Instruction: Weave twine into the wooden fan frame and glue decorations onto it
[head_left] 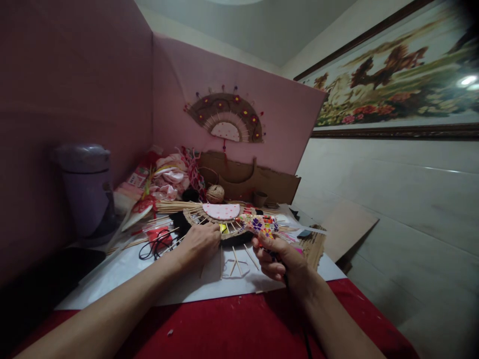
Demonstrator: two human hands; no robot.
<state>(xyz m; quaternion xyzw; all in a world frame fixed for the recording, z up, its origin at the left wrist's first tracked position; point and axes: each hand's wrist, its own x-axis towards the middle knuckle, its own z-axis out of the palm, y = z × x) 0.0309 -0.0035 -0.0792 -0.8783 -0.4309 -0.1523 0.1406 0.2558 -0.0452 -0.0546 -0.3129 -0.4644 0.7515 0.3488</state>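
Note:
A half-made craft fan [221, 211] of thin sticks lies on the white sheet, with a dotted white half-round piece and a brown twine-like edge. Over its near side my left hand [202, 242] is closed, fingertips pinched at the fan's edge beside a small yellow piece [223, 228]. My right hand [282, 257] is wrapped round a flower-patterned glue gun [260, 224], whose nose points left over the fan. A black cord runs down from that hand. Something black lies under the fan; my left fingertips are partly hidden.
A finished fan [226, 117] hangs on the pink panel. Behind the work are a twine ball [215, 193], pink cloth [168, 174] and brown cardboard [239, 172]. Loose sticks [235, 259] lie in front, black cord [155, 247] at left. A lilac bin [86, 194] stands far left.

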